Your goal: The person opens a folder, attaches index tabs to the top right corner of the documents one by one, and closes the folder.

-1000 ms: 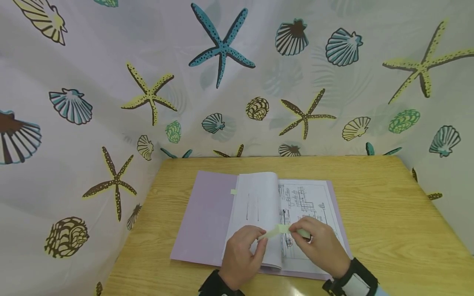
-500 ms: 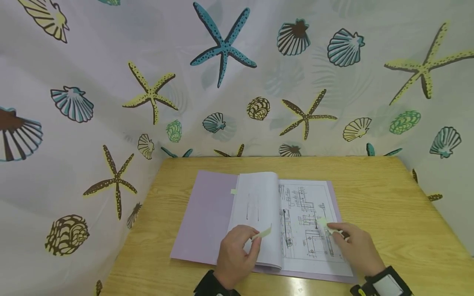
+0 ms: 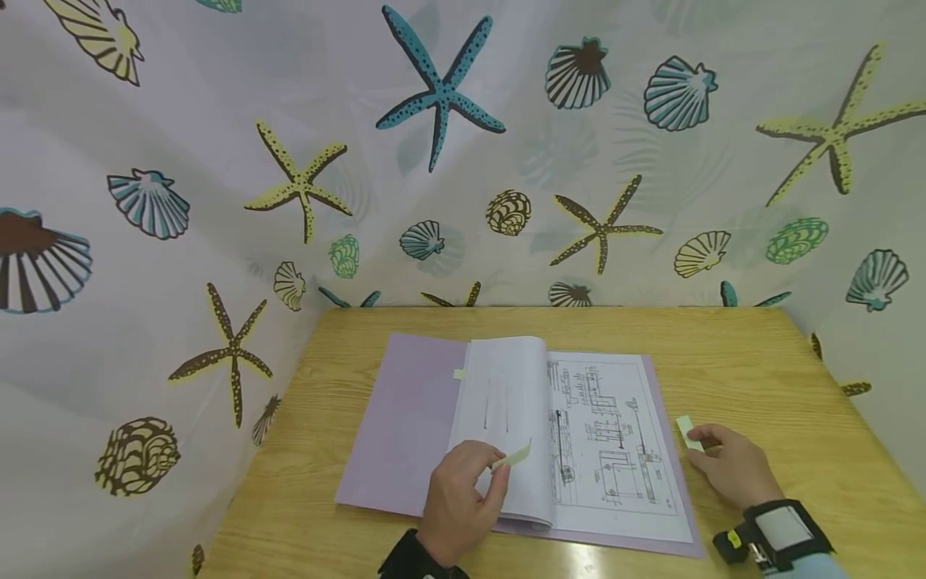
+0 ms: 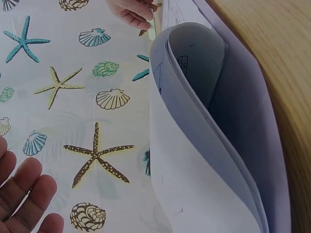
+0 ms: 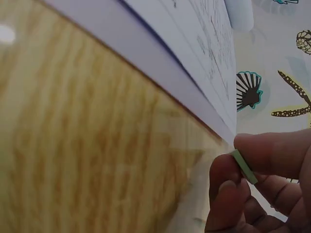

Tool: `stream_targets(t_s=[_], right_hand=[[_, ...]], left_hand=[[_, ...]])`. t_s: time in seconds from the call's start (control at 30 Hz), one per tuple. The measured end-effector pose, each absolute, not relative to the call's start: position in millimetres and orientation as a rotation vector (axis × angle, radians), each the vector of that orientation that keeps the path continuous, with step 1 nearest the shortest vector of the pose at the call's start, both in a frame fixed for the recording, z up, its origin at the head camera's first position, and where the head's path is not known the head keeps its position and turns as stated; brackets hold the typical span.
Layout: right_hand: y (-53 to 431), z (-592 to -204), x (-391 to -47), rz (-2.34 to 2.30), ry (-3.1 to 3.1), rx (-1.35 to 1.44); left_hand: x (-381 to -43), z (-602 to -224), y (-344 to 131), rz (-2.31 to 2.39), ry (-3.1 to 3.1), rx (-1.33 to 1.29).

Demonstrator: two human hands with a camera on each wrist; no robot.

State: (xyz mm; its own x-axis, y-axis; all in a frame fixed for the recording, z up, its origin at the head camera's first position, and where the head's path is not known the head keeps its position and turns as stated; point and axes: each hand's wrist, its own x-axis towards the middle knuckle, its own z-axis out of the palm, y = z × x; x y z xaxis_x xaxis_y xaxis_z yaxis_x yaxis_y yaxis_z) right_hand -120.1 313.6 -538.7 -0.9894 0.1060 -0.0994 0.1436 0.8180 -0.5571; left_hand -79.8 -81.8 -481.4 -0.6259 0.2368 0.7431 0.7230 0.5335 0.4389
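Note:
A pale green sticky note (image 3: pixel 517 456) is pinched between the thumb and index finger of my left hand (image 3: pixel 461 500), over the turned-back white pages (image 3: pixel 499 402). In the left wrist view only fingertips (image 4: pixel 41 196) show at the lower left. My right hand (image 3: pixel 741 468), beyond the folder's right side, pinches a small pad of green sticky notes (image 5: pixel 244 166) close over the table. Between the hands lies an open purple folder (image 3: pixel 405 418), its right page (image 3: pixel 615 482) printed with technical drawings. The turned pages curl up along the middle.
The wooden table (image 3: pixel 752 362) carries the folder. A small green tab (image 3: pixel 459 374) sticks out at the left edge of the turned pages. Behind and beside the table hangs a curtain (image 3: pixel 463 201) printed with shells and starfish.
The sticky note has come away from the pad. My right hand has moved right with the pad, off the drawing page to beyond the folder. My left hand has shifted slightly left.

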Motion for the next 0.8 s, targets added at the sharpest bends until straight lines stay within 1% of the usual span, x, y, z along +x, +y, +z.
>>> stream_targets(t_s=[0.33, 0.57, 0.7, 0.8], right_hand=[[310, -544, -126, -0.772, 2.999, 0.127], [310, -543, -128, -0.736, 2.981, 0.158], [301, -531, -122, -0.752, 3.05, 0.109], [275, -506, -113, -0.823, 3.13, -0.015]], left_hand=[[-79, -481, -82, -1.016, -2.164, -0.771], [-79, -481, -81, -1.024, -2.16, -0.764], [-80, -481, -81, -1.027, -2.157, -0.77], [-80, -480, -80, -1.028, -2.148, -0.775]])
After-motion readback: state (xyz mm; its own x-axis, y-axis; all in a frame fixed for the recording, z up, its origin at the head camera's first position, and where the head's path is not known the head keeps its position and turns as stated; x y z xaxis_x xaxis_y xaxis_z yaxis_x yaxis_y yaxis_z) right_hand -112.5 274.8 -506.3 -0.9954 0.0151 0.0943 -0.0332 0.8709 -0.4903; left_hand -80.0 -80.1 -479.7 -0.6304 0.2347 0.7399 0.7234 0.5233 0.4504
